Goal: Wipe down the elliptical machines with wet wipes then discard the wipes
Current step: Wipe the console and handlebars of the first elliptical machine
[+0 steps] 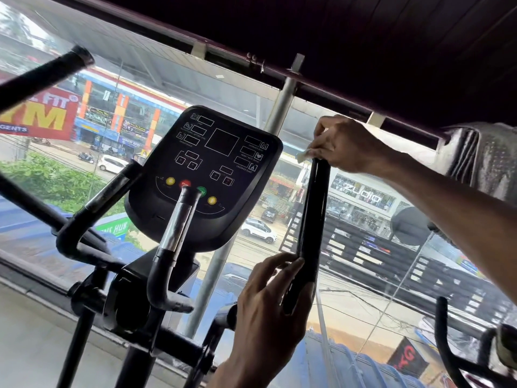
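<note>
At the left, the left handlebar (42, 71) of the elliptical machine (131, 298) points up and nobody touches it. In the middle stands the black console (204, 169), and in front of it there is a fixed handle (176, 231) with a chrome sleeve. To the right of the console rises the right handlebar (312, 219). The left hand (265, 306) holds its lower part, fingers and thumb closed on the bar, which should stop it from swinging. The right hand (349, 144) is at the top end of the same bar, its fingers bent tightly over a white wet wipe (303, 156). Only a small corner of the wipe shows under the fingers, against the tip of the bar.

The step in hand seems to be the wiping of this grip. To do it well, the person should probably wrap the wipe fully around the bar and draw it down in one firm stroke toward the lower hand. Then that hand can move away, so the part beneath it is also cleaned.
</note>
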Motion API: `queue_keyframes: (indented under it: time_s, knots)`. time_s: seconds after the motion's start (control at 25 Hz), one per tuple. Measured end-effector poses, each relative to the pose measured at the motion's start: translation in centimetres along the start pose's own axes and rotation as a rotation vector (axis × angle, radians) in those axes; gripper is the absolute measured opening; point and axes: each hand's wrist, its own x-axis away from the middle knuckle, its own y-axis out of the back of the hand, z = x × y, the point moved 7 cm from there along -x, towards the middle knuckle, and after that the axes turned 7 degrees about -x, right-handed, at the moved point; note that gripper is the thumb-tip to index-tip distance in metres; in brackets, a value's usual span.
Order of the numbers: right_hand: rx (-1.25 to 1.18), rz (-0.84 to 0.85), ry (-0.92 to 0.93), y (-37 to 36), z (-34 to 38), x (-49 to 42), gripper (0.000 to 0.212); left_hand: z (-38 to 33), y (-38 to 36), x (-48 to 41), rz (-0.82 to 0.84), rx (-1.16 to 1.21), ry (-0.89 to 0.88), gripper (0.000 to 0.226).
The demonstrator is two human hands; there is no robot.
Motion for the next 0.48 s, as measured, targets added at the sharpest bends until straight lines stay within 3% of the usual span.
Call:
queue_keyframes:
  time_s: [0.12, 0.28, 0.4, 0.48]
  knots:
    - [0.087, 0.100, -0.012, -1.2, 0.7, -0.8, 0.019, 0.1, 0.0, 0.3, 0.011, -0.015, 0.011, 0.035]
    - [0.413, 0.457, -0.115, -2.9, 2.2, -2.6, 0.025, 0.6, 0.0, 0.8, 0.042, -0.022, 0.043, 0.035]
    - [0.374, 0.661, -0.146, -3.7, 4.1, -1.7, 0.024, 1.2, 0.2, 1.3, 0.062, -0.016, 0.045, 0.033]
    - [0.342, 0.671, -0.057, -3.8, 6.0, 0.3, 0.024, 1.4, 0.3, 1.5, 0.065, 0.004, 0.052, 0.032]
